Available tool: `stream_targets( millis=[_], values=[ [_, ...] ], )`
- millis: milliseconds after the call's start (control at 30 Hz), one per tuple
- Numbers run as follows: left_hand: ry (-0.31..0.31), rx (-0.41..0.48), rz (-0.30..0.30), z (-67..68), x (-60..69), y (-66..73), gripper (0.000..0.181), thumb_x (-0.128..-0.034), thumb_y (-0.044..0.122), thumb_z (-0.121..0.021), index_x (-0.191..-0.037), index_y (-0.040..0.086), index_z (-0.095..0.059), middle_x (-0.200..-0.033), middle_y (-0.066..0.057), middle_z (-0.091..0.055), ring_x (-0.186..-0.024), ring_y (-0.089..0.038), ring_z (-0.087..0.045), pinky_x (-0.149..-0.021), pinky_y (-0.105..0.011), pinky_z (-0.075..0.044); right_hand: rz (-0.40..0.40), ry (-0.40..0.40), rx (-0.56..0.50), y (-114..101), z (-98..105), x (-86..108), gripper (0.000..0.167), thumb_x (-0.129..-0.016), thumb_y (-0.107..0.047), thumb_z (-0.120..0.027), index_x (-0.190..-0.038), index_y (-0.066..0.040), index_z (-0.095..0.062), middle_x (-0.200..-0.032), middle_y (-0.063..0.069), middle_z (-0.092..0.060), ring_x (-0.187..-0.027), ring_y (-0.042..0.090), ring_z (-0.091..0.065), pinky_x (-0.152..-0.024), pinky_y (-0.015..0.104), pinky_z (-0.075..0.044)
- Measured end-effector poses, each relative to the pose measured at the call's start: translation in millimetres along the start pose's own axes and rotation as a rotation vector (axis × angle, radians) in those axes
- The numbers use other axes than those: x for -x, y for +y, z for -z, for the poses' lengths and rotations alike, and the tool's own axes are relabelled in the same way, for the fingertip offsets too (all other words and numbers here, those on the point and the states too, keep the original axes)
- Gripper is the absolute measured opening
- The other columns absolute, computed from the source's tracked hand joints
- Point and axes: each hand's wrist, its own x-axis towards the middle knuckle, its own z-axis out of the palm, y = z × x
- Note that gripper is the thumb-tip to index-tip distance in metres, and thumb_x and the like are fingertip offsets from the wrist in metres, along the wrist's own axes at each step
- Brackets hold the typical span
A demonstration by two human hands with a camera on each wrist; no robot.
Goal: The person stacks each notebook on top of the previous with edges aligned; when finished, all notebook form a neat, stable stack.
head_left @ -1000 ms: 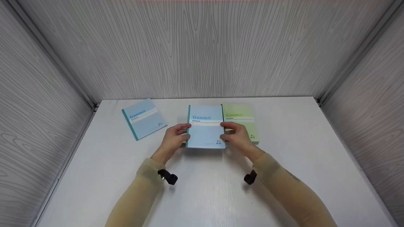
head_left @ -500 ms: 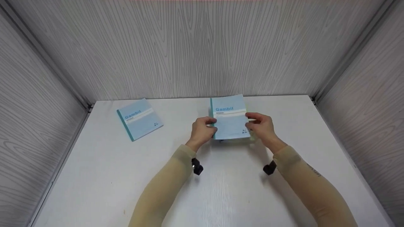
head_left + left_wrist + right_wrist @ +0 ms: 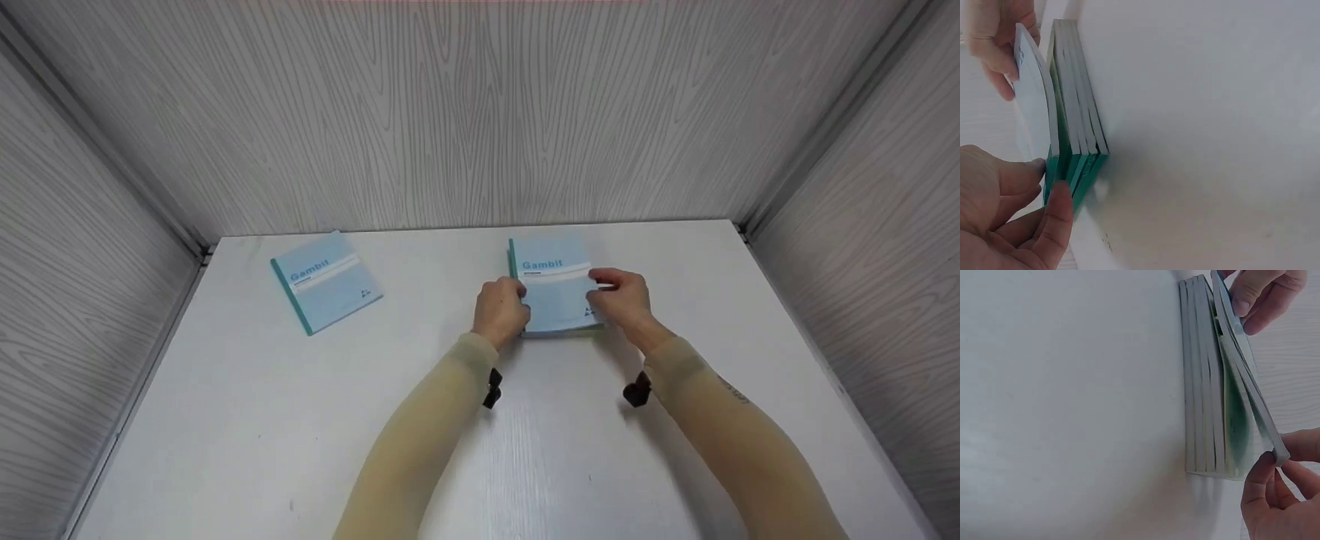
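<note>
A light blue notebook marked "Gambit" lies tilted over a stack of several notebooks. My left hand pinches its teal spine, low on the left side. With thumb and fingers, my right hand pinches the opposite edge, which is raised off the stack in the right wrist view. A wedge-shaped gap shows between this notebook and the green cover below. In the left wrist view, the spines of the stack are teal, and the held notebook's spine sits close against them.
Another light blue notebook lies angled at the back left of the white table. Wood-patterned grey panels enclose the table at the back and both sides.
Both hands have carried the blue notebook rightward from beside the green notebook to above it, then lowered it. The green notebook is now mostly covered. The notebook at the left stays put.
</note>
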Motion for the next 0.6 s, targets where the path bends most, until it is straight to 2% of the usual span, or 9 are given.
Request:
stream_targets(
  millis=[133, 333, 600],
  values=[
    [0.008, -0.005, -0.007, -3.1, 0.6, -3.4, 0.032, -0.1051, 0.006, -0.073, -0.136, 0.001, -0.077, -0.132, -0.015, -0.081, -0.129, -0.030, -0.077, -0.112, -0.044, -0.063, -0.015, -0.007, 0.023, 3, -2, 0.7, 0.058, -0.101, -0.005, -0.072, -0.159, -0.008, -0.063, -0.161, 0.016, -0.062, -0.145, 0.034, -0.057, -0.127, 0.048, -0.050],
    [0.029, -0.022, -0.068, -5.8, -0.3, -2.2, 0.027, -0.1055, 0.007, -0.072, -0.130, 0.000, -0.079, -0.126, -0.017, -0.083, -0.123, -0.031, -0.079, -0.107, -0.045, -0.065, 0.002, 0.003, 0.059, 7, -4, 1.1, 0.060, -0.100, -0.006, -0.072, -0.159, -0.010, -0.062, -0.163, 0.016, -0.061, -0.145, 0.035, -0.058, -0.125, 0.049, -0.052],
    [0.046, -0.040, -0.063, -10.4, -1.2, -6.3, 0.025, -0.1051, 0.006, -0.072, -0.128, -0.001, -0.080, -0.123, -0.017, -0.084, -0.118, -0.032, -0.081, -0.103, -0.044, -0.067, 0.046, 0.013, 0.083, 16, -9, 2.4, 0.065, -0.098, -0.007, -0.076, -0.160, -0.005, -0.060, -0.166, 0.018, -0.061, -0.150, 0.039, -0.063, -0.127, 0.051, -0.053]
  ],
)
